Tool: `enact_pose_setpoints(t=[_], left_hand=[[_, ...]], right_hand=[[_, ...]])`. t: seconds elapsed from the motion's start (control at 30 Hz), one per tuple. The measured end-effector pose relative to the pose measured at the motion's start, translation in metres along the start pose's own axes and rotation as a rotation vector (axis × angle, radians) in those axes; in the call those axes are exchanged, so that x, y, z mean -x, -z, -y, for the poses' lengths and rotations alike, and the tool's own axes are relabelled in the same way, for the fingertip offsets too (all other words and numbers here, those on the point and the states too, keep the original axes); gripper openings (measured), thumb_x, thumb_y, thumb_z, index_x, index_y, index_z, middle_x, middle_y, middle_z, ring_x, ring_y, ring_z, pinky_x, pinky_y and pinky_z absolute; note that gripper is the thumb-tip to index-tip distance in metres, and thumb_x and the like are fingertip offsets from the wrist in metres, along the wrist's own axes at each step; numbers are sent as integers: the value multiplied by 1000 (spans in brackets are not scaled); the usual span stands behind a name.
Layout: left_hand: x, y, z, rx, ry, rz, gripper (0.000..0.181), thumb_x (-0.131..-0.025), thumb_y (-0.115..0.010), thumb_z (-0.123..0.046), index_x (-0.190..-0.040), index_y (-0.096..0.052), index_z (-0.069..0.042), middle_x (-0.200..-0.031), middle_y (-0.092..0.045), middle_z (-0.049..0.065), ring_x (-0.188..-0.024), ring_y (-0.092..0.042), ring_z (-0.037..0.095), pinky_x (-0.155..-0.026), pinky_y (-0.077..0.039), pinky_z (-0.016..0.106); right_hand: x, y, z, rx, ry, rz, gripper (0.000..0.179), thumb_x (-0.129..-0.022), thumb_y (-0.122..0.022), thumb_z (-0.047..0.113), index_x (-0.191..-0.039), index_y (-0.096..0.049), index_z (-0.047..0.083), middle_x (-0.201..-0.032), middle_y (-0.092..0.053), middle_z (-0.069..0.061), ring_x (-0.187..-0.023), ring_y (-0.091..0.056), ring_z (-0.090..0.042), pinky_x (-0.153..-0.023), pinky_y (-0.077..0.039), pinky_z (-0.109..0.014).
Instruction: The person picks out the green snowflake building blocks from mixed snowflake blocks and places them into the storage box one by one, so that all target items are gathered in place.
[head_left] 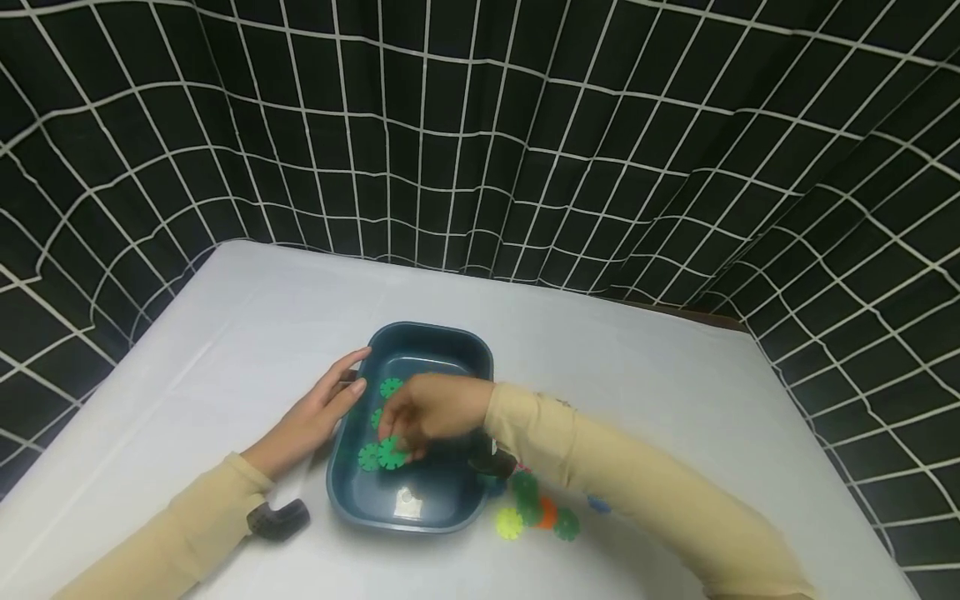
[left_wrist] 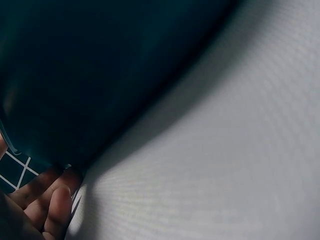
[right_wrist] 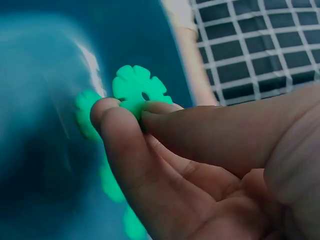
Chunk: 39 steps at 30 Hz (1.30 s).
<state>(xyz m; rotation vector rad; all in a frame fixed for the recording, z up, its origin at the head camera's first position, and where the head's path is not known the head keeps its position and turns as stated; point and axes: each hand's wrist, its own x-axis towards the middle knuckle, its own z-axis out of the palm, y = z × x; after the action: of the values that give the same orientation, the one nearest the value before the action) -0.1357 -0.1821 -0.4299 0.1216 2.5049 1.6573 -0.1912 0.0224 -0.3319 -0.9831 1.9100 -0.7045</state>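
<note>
A blue plastic basin [head_left: 408, 518] stands on the white cloth, holding several flat green notched discs. Over its left part, my right hand [head_left: 442, 406] pinches one green notched disc [right_wrist: 134, 86] between thumb and fingers; the disc has a small centre hole. Another green disc [head_left: 368, 457] lies just left of it on the basin floor, and a further green disc [head_left: 391, 387] lies farther back. My left hand [head_left: 315, 414] rests against the basin's left side, fingers extended along the edge. In the left wrist view its fingers [left_wrist: 60, 207] touch the dark outer wall.
Right of the basin, partly under my right forearm, several loose discs lie on the cloth, including a yellow disc [head_left: 509, 523], an orange disc [head_left: 547, 513] and a blue disc [head_left: 598, 504]. A black curtain with white grid lines [head_left: 465, 125] hangs behind the table [head_left: 637, 375].
</note>
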Motion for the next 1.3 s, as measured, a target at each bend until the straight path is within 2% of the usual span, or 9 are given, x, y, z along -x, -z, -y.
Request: enact_pose_setpoints(t=[0.2,0.47,0.67,0.93,1.1,1.3], left_hand=[[-1,1,1,8,-5,4,49,-100,-40,-51,-146,-23,-49,-144,-36,17,-133,-40,40,-103,-33,65],[-1,1,1,-3,-21,-3,50,-100,-41,-50,-147,-24,-45,-142,-40,18,-131,-43,39,-103,-33,65],[-1,0,-1,-14,-51,-5,51,-101,-41,-45,-149,-24,-40,-140,-40,19,-130,-44,41,-104,-33,64],[1,0,-2,-15,-33,-5,51,-101,-41,-46,-149,-23,-40,-142,-39,20,-132,-42,42,-103,-35,63],[0,0,-1,-12,-29,-10,51,-101,-41,-47,-148,-24,-42,-142,-39,19,-131,-42,41,-105,-33,63],[0,1,-1,2,-7,-6,50,-100,-42,-49,-146,-24,-47,-142,-39,18,-132,-43,39,-105,-32,64]], right_hand=[[-22,-25,5,-48,-65,45,19,-87,-62,-7,-103,-67,2,-77,-71,-4,-65,-69,-14,-63,-57,-23],[-32,-35,8,-42,-71,80,19,-87,-62,-9,-102,-69,-1,-79,-71,-5,-64,-69,-14,-61,-57,-22],[-33,-40,10,-40,-122,52,15,-84,-66,-7,-95,-71,2,-78,-72,-3,-60,-68,-14,-56,-57,-23],[-32,-43,14,-36,-180,-17,10,-81,-70,-5,-82,-73,5,-69,-71,-1,-55,-67,-15,-53,-56,-23],[-31,-43,15,-23,-180,-68,13,-80,-70,-6,-75,-73,6,-64,-69,0,-52,-64,-13,-52,-55,-22],[-28,-39,15,0,-188,-128,4,-83,-73,7,-80,-75,8,-68,-69,1,-54,-65,-13,-52,-55,-22]])
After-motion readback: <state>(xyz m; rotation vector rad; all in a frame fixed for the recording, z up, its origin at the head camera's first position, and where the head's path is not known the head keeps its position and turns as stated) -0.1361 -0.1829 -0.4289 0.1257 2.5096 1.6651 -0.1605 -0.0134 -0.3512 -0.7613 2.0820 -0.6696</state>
